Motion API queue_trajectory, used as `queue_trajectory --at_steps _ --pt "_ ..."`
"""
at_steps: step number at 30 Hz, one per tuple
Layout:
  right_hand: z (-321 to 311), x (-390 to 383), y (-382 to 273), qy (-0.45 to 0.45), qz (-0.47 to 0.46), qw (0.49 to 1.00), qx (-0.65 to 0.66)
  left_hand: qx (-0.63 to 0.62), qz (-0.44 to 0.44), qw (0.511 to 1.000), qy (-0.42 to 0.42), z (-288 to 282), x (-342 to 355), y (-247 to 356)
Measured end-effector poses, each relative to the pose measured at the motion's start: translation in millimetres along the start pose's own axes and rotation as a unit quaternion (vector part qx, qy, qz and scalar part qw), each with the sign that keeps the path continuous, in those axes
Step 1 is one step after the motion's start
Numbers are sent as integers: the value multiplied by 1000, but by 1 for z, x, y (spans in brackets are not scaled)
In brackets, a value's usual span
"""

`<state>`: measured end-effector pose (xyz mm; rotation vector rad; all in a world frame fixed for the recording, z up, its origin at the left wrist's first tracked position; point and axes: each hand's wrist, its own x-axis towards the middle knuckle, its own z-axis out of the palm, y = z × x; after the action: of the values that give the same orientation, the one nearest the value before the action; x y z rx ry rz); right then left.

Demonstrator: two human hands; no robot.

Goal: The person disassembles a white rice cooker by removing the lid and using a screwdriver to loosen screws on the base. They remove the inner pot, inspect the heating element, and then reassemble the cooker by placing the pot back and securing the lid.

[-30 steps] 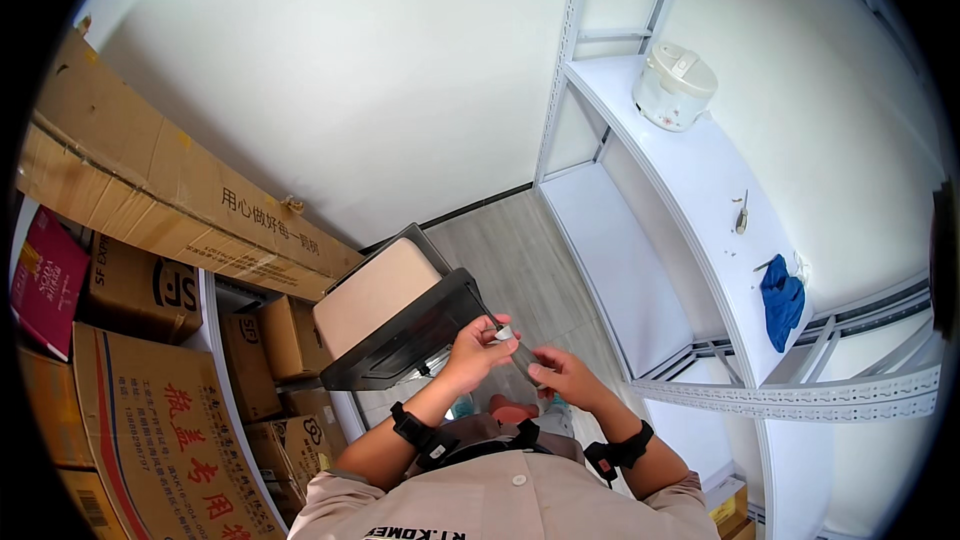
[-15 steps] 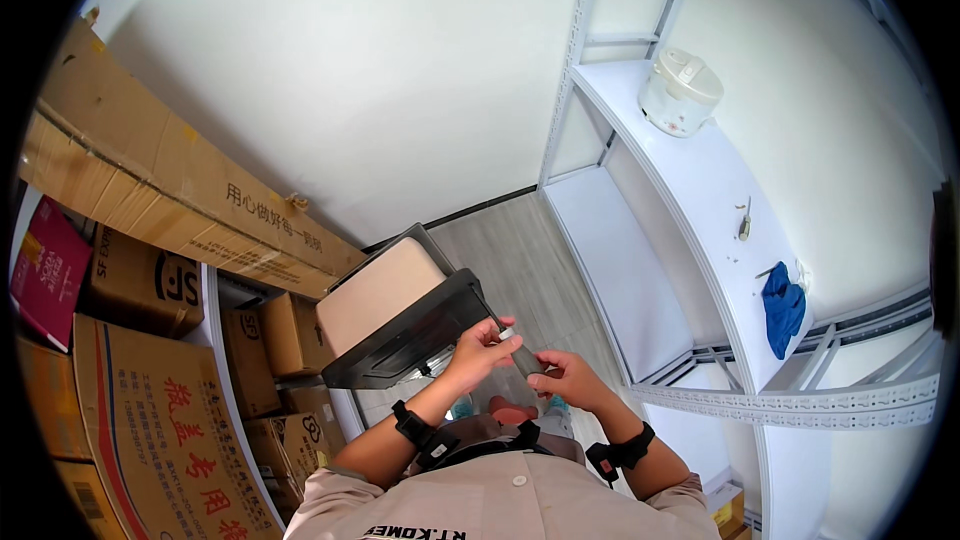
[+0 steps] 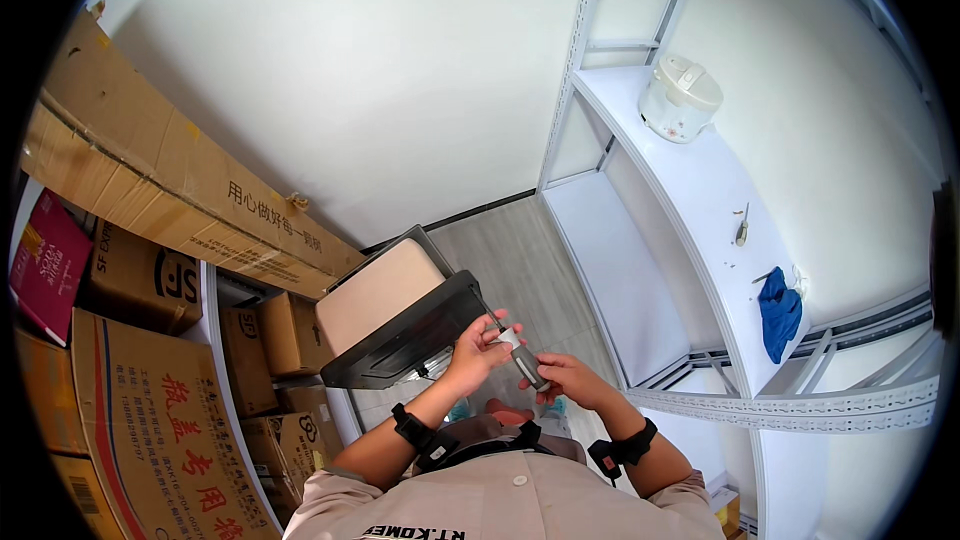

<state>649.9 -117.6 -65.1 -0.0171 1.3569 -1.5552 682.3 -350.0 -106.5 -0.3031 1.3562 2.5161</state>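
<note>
A grey cylindrical tool with a white collar and a thin dark shaft, which looks like a powered screwdriver [image 3: 530, 367], lies slantwise between my hands. My left hand [image 3: 478, 355] is closed around its collar end, with the index finger stretched up along the shaft. At the lower end, my right hand [image 3: 570, 381] grips the grey body with thumb and fingers. The shaft points up and left, toward the corner of a black-framed piece with a beige padded top [image 3: 380, 295] in front of me. Whether the tip touches that corner, I cannot tell.
Cardboard boxes, including one long box [image 3: 190, 190], fill the left side. On the right, a white shelf [image 3: 690, 175] bears a rice cooker [image 3: 680, 100], a small screwdriver [image 3: 742, 230] and a blue cloth [image 3: 778, 315]. Grey floor [image 3: 515, 250] shows between.
More of the tool's grey body shows between my hands now. My right hand has slid slightly down toward its end, while my left stays near the collar. The view has shifted a little.
</note>
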Motion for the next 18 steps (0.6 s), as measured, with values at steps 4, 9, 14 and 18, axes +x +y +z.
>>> queue_trajectory --at_steps 4,9,14,18 --pt "3 -2 0 16 -40 997 -66 86 -19 995 51 2 4 2" --pt "6 -1 -1 51 -76 988 -121 134 -42 988 59 -1 7 -2" --pt "-6 8 14 55 -126 973 -183 78 -39 995 47 5 5 4" --pt "-4 3 2 17 -71 991 -108 56 -54 996 36 5 2 9"
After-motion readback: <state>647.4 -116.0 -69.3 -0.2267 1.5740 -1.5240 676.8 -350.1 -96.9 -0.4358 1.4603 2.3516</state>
